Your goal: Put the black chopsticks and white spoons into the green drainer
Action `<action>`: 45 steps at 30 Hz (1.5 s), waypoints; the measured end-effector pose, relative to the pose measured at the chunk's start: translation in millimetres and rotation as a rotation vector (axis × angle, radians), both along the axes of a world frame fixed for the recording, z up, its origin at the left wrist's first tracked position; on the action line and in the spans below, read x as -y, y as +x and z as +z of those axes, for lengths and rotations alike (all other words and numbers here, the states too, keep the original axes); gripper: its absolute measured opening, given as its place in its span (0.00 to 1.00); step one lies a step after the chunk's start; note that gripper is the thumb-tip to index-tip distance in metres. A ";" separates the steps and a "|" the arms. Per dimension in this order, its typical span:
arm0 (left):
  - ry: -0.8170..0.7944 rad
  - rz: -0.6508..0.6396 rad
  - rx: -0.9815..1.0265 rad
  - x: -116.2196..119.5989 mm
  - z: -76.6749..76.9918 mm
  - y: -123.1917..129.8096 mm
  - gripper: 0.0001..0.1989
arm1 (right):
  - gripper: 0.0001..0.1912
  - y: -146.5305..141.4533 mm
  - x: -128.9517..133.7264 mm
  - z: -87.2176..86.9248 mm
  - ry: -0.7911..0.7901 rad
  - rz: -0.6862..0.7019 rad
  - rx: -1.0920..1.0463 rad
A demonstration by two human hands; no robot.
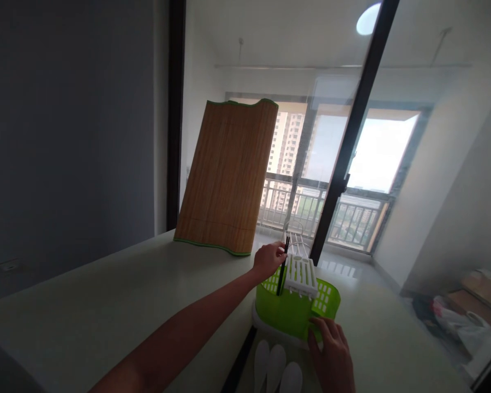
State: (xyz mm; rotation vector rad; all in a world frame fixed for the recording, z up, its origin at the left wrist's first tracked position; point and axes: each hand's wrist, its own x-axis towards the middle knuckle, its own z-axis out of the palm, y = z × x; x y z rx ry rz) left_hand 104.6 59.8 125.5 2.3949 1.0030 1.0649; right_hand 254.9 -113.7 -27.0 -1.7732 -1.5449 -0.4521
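Chopsticks [282,268], black, pinched in our left hand [269,260] w/ tips in green utensil basket [288,311]; right hand [331,349] fingers grip its near rim. We should lower them straight, basket steady.

The green basket [288,314] near the right looks like smooth, slightly glossy plastic with slotted walls, and the white rack [301,275] in it is the same kind of moulded plastic. The thin black stick [282,268] looks matt; its material cannot be told. The tall board [227,177] far left shows fine-grained bamboo-like wood with a green edge. The bench [118,305] is pale, smooth and matt.
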 end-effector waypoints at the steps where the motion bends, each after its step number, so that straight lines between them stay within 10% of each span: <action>1: 0.007 0.001 -0.019 -1.0 -1.2 1.3 0.13 | 0.09 -0.8 0.2 0.8 0.000 0.001 -0.006; 17: 0.238 0.043 -0.116 23.5 -20.3 -31.1 0.18 | 0.11 -9.1 6.6 11.0 -0.035 -0.045 0.000; 31: -0.091 0.041 -0.367 93.3 -135.2 -130.3 0.05 | 0.10 -29.7 21.6 34.5 0.392 -0.059 -0.095; 45: -0.103 0.170 -0.700 98.6 -112.7 -126.0 0.11 | 0.08 -52.1 18.9 32.9 0.371 0.179 0.088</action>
